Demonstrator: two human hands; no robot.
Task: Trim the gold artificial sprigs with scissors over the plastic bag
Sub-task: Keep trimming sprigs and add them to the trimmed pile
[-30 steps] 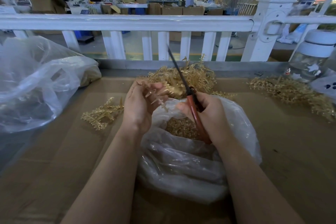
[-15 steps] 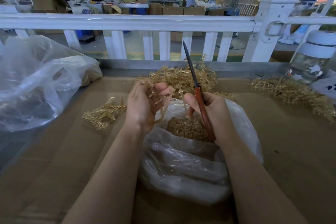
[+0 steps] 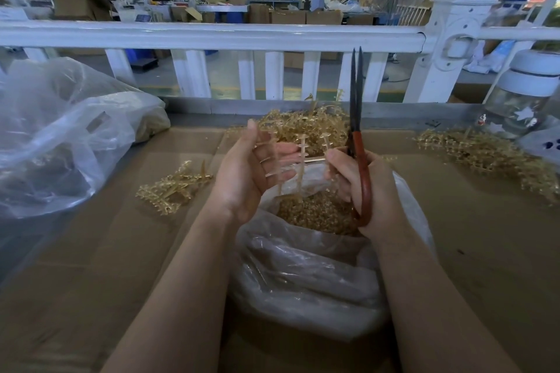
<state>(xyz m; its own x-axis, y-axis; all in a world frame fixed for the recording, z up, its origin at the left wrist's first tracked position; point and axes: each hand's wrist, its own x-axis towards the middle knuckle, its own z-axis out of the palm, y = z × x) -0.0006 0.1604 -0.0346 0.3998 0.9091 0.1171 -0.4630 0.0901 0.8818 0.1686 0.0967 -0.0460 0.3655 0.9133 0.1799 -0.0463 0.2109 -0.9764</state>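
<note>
My left hand [image 3: 248, 172] is over the clear plastic bag [image 3: 303, 278], palm turned right and fingers spread loosely. Thin gold sprig pieces [image 3: 301, 157] lie across its fingers and hang down toward the bag. A horizontal stem runs from them to the thumb of my right hand [image 3: 375, 191]. That hand grips the red handles of the scissors [image 3: 356, 94]. The dark blades point straight up and are nearly closed. Gold trimmings [image 3: 315, 212] fill the bag's open mouth between my hands.
A heap of gold sprigs [image 3: 303, 127] lies behind my hands, a small bunch [image 3: 172, 188] to the left and a long pile [image 3: 485, 154] to the right. A big crumpled plastic bag [image 3: 60, 136] sits far left, a lidded jar [image 3: 524, 94] far right, and a white railing [image 3: 212, 35] behind.
The scissors swung from leaning left to upright. My left hand loosened from a closed grip on the sprig cluster to spread fingers, and the sprig pieces now hang apart.
</note>
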